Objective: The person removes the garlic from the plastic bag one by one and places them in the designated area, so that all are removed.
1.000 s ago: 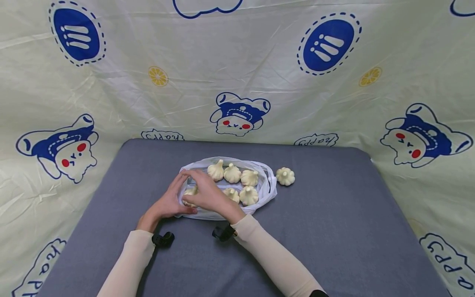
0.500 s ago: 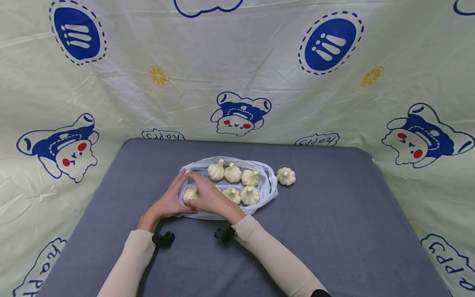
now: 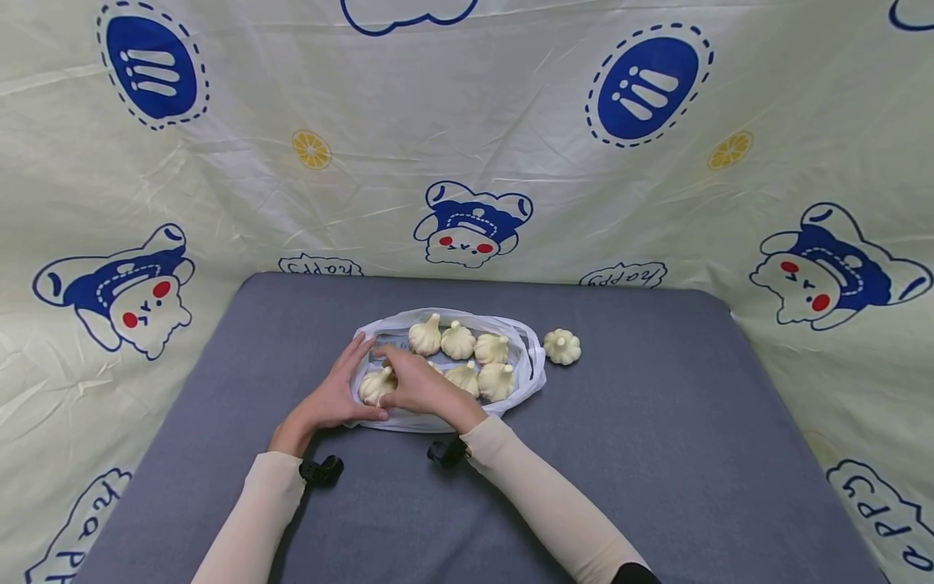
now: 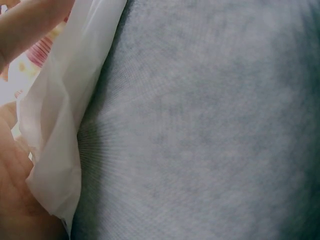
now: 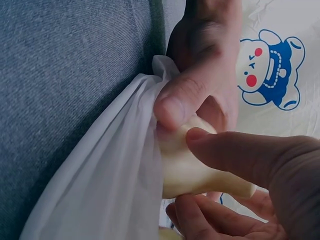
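Note:
A white plastic bag lies spread open on the table, with several garlic bulbs inside. My left hand grips the bag at its left end, thumb near the front rim and fingers towards the back. Just inside that end sits one garlic bulb. My right hand reaches into the bag and has its thumb and fingertips on either side of this bulb. In the left wrist view, the bag's white plastic hangs in front of part of my left hand.
One loose garlic bulb lies on the table just outside the bag's right end. Grey cloth covers the table. Behind it hangs a pale curtain printed with cartoon figures.
My right hand has shifted slightly right, uncovering more of the left bulb. The two front bulbs on the right have moved a little right. My left hand stays in place.

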{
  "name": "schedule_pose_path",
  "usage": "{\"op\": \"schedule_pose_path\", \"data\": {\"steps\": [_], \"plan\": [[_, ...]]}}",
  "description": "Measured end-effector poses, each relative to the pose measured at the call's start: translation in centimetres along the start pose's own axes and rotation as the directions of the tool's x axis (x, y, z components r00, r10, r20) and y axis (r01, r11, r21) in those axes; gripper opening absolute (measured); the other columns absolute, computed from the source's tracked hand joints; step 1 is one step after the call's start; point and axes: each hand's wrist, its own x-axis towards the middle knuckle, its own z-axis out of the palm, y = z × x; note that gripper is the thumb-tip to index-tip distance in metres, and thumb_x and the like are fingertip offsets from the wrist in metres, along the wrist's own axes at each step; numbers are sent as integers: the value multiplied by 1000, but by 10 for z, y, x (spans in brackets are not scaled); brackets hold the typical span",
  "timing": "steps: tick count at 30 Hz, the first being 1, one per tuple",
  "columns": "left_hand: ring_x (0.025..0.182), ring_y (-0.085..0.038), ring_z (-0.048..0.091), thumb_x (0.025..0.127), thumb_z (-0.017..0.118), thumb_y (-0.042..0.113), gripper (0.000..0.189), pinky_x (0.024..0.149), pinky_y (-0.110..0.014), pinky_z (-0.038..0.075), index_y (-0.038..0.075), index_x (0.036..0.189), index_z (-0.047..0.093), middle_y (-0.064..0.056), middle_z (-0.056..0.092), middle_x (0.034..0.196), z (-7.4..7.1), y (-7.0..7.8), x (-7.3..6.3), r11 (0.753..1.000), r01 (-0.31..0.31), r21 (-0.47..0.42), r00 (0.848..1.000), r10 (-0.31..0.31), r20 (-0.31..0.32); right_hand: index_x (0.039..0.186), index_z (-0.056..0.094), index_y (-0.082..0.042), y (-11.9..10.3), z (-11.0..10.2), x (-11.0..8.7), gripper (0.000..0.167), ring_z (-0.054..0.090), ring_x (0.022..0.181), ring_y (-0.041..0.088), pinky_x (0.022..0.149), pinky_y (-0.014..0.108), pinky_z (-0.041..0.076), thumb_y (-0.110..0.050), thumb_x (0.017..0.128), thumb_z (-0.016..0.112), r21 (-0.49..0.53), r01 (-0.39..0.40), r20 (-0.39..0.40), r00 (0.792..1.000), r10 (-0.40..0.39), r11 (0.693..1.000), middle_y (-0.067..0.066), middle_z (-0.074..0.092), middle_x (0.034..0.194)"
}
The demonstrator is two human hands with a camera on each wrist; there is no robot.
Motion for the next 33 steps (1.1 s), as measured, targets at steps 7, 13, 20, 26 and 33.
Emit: {"op": "schedule_pose_path", "data": {"steps": [7,13,20,26,33], "plan": [[158,-44,-5,71,95,32,124,118,-76,10,13,166,18,-13,-4,174,0,0,-1,1000,4,-1,1000,-4,4,142,55,-5,3,0,2,66,67,114,23,94,32,55,-13,84,85,-18,7,20,1000,-6,1000,14,68,130],[158,-45,-6,70,95,31,126,117,-78,10,12,166,16,-13,-5,174,0,0,-2,1000,5,-11,1000,-5,7,132,63,-6,5,1,5,53,65,116,22,98,33,52,-14,84,85,-36,47,17,999,-46,998,12,69,127],[158,-45,-5,71,95,32,125,117,-78,10,13,166,16,-14,-5,174,0,2,-1,1000,15,-10,1000,-15,13,124,67,-7,6,0,4,43,64,120,22,102,35,52,-13,85,85,-22,68,10,998,-68,997,9,70,127],[158,-45,-5,72,94,33,124,117,-77,11,13,166,17,-14,-5,174,0,3,-1,1000,13,-11,1000,-13,14,124,68,-8,6,-4,0,41,66,119,24,99,35,54,-12,86,84,-14,61,-2,998,-61,998,9,71,127],[157,-48,-4,71,94,33,125,116,-79,11,12,166,16,-16,-4,174,0,2,-1,1000,3,17,1000,-3,7,125,68,-10,6,-8,0,41,70,110,23,92,29,55,-14,87,83,17,38,-29,999,-38,999,9,70,129]]}}
